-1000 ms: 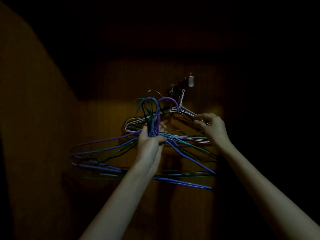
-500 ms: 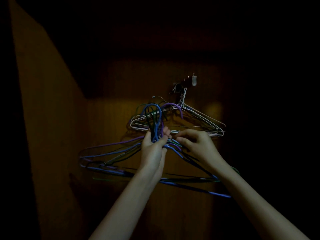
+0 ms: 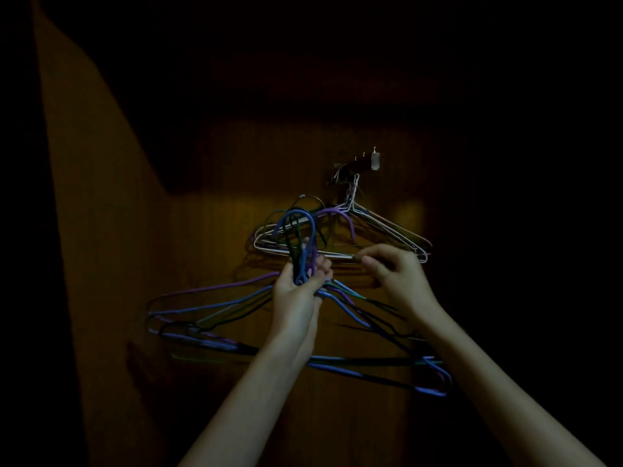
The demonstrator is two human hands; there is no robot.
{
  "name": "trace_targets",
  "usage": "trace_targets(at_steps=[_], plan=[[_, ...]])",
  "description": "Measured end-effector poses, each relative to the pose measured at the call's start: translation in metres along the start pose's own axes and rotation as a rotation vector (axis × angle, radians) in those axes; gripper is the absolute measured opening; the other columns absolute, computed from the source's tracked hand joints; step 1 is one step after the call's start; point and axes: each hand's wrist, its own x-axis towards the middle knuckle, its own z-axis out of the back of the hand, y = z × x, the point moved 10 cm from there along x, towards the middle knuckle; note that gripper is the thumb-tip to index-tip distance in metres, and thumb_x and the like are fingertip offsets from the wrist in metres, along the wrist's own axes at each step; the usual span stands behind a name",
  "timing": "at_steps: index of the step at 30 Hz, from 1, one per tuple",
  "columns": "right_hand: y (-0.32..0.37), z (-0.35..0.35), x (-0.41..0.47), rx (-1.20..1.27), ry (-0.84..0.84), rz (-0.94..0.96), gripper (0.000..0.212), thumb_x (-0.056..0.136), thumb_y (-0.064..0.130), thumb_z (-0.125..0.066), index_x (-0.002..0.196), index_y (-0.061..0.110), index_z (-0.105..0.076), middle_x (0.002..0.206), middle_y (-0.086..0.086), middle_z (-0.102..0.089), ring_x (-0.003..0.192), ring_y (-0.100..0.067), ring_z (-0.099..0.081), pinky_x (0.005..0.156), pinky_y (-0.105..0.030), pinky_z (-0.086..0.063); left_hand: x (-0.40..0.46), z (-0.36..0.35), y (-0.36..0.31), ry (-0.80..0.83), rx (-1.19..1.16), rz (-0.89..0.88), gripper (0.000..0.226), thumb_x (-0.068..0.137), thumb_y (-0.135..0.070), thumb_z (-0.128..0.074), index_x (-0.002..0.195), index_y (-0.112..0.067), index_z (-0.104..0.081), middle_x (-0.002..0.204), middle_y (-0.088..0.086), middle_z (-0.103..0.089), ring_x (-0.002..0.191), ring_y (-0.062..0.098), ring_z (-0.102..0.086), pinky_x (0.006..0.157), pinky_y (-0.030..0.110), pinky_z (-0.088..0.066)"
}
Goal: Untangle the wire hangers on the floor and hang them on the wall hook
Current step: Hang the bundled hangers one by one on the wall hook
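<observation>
Head camera: No brand, label or writing could be read anywhere in the dim scene. A person's left hand (image 3: 296, 294), raised in front of a wood-panelled wall (image 3: 209, 237), gripped a bunch of coloured wire hangers (image 3: 256, 318) by their necks, the fingers (image 3: 325, 264) curled tight around the blue, purple and green wires just below the hooks. The hooks of that bunch pointed upward, the blue one (image 3: 301, 220) looping highest, while the hangers' long axes ran left to right across the frame, their shoulders sloping down to both sides and the bottom bars fanning out below the forearm. The right hand (image 3: 394, 278), just right of the left, was curled with thumb and fingers together close to the bottom bar of the white hangers (image 3: 387, 227); whether it pinched that bar or a wire of the held bunch could not be told. The white hangers hung farther back, against the wall, from the wall hook (image 3: 365, 163) up and to the right of the hands, their hooks uppermost and their long axes also left to right. The coloured bunch sat nearer the camera, lower and to the left of the wall hook, overlapping the white hangers' left ends. Deep shadow hid the rest of the room.
</observation>
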Motion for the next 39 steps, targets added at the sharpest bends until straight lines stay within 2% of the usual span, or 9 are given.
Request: trace_targets(at_steps=[3,8,11,13,17,21,26,30,39], plan=[[-0.004,0.017,0.001,0.010,-0.032,-0.024,0.015,0.093,0.010,-0.052,0.094,0.018,-0.065,0.086,0.015,-0.060,0.076,0.001,-0.057,0.062,-0.007,-0.044,0.001,0.004,-0.003,-0.024,-0.089,0.010,0.032,0.090,0.015,-0.043,0.100,-0.013,-0.053,0.103,0.010,-0.064,0.094,0.017,-0.062,0.104,0.039,-0.039],[-0.012,0.028,-0.005,-0.008,-0.024,-0.052,0.016,0.094,0.012,-0.052,0.091,0.022,-0.064,0.085,0.014,-0.060,0.080,-0.001,-0.057,0.066,-0.010,-0.044,0.002,0.004,0.001,-0.019,-0.162,0.054,0.051,0.090,0.017,-0.039,0.138,-0.002,-0.036,0.116,0.018,-0.058,0.105,0.025,-0.058,0.099,0.036,-0.042],[-0.015,0.029,-0.006,-0.036,-0.011,-0.080,0.015,0.094,0.016,-0.051,0.092,0.026,-0.063,0.090,0.017,-0.058,0.087,0.003,-0.054,0.079,-0.017,-0.044,-0.003,0.000,0.005,-0.016,-0.148,0.074,0.058,0.090,0.016,-0.041,0.143,-0.003,-0.030,0.123,0.020,-0.057,0.105,0.025,-0.059,0.105,0.040,-0.039],[-0.014,0.028,-0.007,-0.050,0.020,-0.090,0.011,0.093,0.021,-0.053,0.093,0.028,-0.061,0.091,0.020,-0.056,0.086,0.005,-0.053,0.082,-0.017,-0.044,-0.006,-0.001,0.006,-0.008,-0.143,0.080,0.054,0.089,0.016,-0.041,0.139,-0.003,-0.036,0.122,0.018,-0.058,0.104,0.024,-0.059,0.106,0.040,-0.038],[-0.007,0.017,-0.009,-0.061,0.101,-0.092,0.014,0.090,0.025,-0.059,0.103,0.028,-0.058,0.095,0.020,-0.055,0.066,0.008,-0.056,0.054,-0.005,-0.043,-0.014,-0.006,0.010,0.017,-0.135,0.104,0.049,0.090,0.015,-0.042,0.135,-0.004,-0.039,0.105,0.010,-0.063,0.104,0.023,-0.059,0.101,0.036,-0.040],[-0.004,0.008,-0.015,0.101,0.109,-0.089,0.019,0.093,0.016,-0.055,0.110,0.020,-0.061,0.079,0.010,-0.060,0.053,0.009,-0.055,0.046,-0.008,-0.039,-0.029,-0.011,0.017,0.049,-0.065,0.149,0.044,0.090,0.014,-0.044,0.130,-0.004,-0.042,0.111,0.013,-0.063,0.100,0.021,-0.062,0.101,0.036,-0.040],[-0.024,0.009,-0.025,0.262,0.052,-0.231,0.014,0.094,0.014,-0.052,0.096,0.022,-0.064,0.074,0.001,-0.063,0.059,-0.004,-0.058,0.049,-0.016,-0.039,-0.042,-0.005,0.019,0.052,-0.003,0.163,0.037,0.090,0.013,-0.044,0.121,-0.008,-0.050,0.122,0.015,-0.060,0.103,0.023,-0.061,0.109,0.045,-0.035],[-0.049,0.006,-0.039,0.237,0.086,-0.383,0.016,0.095,0.014,-0.050,0.104,0.014,-0.063,0.086,-0.002,-0.067,0.073,-0.007,-0.063,0.055,-0.017,-0.046,-0.055,0.001,0.013,0.055,0.032,0.158,0.033,0.091,0.013,-0.043,0.103,-0.016,-0.053,0.123,0.015,-0.059,0.105,0.023,-0.059,0.109,0.045,-0.035],[-0.061,0.013,-0.073,-0.222,0.074,-0.360,0.012,0.090,0.012,-0.059,0.093,0.021,-0.066,0.085,0.005,-0.069,0.082,-0.010,-0.066,0.070,-0.019,-0.052,-0.091,0.004,0.008,0.093,0.064,0.169,0.034,0.091,0.013,-0.044,0.103,-0.017,-0.055,0.112,0.009,-0.062,0.099,0.015,-0.062,0.099,0.035,-0.043]])
